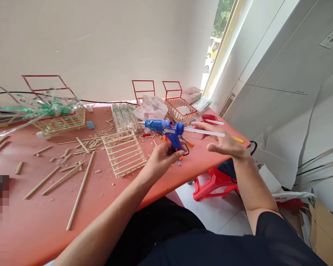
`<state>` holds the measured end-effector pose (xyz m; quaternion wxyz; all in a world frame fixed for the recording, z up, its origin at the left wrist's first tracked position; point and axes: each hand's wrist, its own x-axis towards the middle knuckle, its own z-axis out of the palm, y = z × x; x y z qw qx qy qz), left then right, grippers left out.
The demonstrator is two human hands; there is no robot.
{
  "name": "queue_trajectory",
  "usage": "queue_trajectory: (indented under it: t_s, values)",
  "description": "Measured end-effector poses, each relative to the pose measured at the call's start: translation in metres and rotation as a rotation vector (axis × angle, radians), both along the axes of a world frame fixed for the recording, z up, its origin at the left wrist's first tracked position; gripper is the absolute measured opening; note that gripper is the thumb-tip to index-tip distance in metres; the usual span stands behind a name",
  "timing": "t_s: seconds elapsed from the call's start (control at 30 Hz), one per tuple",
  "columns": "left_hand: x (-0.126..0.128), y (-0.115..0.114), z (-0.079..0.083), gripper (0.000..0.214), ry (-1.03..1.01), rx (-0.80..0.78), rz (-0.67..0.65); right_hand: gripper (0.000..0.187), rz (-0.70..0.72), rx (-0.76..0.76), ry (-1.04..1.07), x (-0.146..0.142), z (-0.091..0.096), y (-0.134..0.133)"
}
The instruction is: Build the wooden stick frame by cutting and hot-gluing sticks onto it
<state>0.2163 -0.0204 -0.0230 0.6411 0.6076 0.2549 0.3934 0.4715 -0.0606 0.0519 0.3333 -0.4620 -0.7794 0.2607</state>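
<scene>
My left hand [162, 157] is closed round the grip of a blue hot glue gun [166, 129], held above the front edge of the pink table [44, 229], nozzle pointing left. A clear glue stick [204, 132] juts from the back of the gun. My right hand [224, 142] hovers at that stick with fingers stretched out, its fingertips touching or just behind the stick. A flat ladder-like frame of wooden sticks [124, 152] lies on the table just left of my left hand.
Loose wooden sticks [80, 190] and scraps litter the table. Stick baskets with red wire frames [180, 107] [58, 122] stand at the back, near crumpled paper [152, 107]. A red plastic stool [213, 183] sits on the floor; cardboard [326, 229] lies right.
</scene>
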Motion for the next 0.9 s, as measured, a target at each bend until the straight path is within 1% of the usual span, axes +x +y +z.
queue_trajectory:
  t_s: [0.07,0.17,0.23,0.3,0.37,0.43,0.53,0.6,0.67,0.77,0.83,0.9]
  values:
    - [0.001,0.0,0.0,0.052,-0.005,0.016,-0.002,0.089,0.059,-0.086,-0.012,-0.012,-0.017,0.009]
    - [0.002,0.0,-0.002,0.045,0.008,0.042,-0.003,0.09,0.125,-0.141,0.09,-0.037,-0.04,0.023]
    - [0.003,0.001,-0.005,0.041,0.038,0.058,0.01,0.086,0.159,-0.181,0.157,-0.054,-0.049,0.03]
    - [0.004,0.002,-0.008,0.042,0.073,0.081,0.05,0.082,0.145,-0.169,0.188,-0.068,-0.053,0.033]
    - [0.005,0.004,-0.01,0.04,0.098,0.102,0.073,0.075,0.095,-0.098,0.191,-0.079,-0.053,0.033]
    - [0.005,0.005,-0.01,0.034,0.12,0.114,0.072,0.069,0.049,-0.028,0.181,-0.085,-0.05,0.03]
    - [0.003,0.006,-0.007,0.025,0.172,0.152,0.075,0.067,0.038,-0.015,0.168,-0.087,-0.044,0.027]
    - [0.002,0.007,-0.004,0.022,0.208,0.193,0.085,0.064,0.07,-0.046,0.172,-0.086,-0.039,0.027]
    - [0.001,0.007,0.0,0.018,0.229,0.238,0.086,0.063,0.137,-0.095,0.188,-0.085,-0.035,0.03]
    - [0.001,0.005,0.007,0.015,0.22,0.303,0.12,0.062,0.203,-0.155,0.211,-0.085,-0.033,0.037]
    - [-0.001,0.001,0.013,0.013,0.233,0.313,0.164,0.06,0.213,-0.162,0.229,-0.088,-0.034,0.041]
    - [-0.007,-0.007,0.019,0.011,0.315,0.285,0.165,0.059,0.255,-0.136,0.27,-0.092,-0.034,0.042]
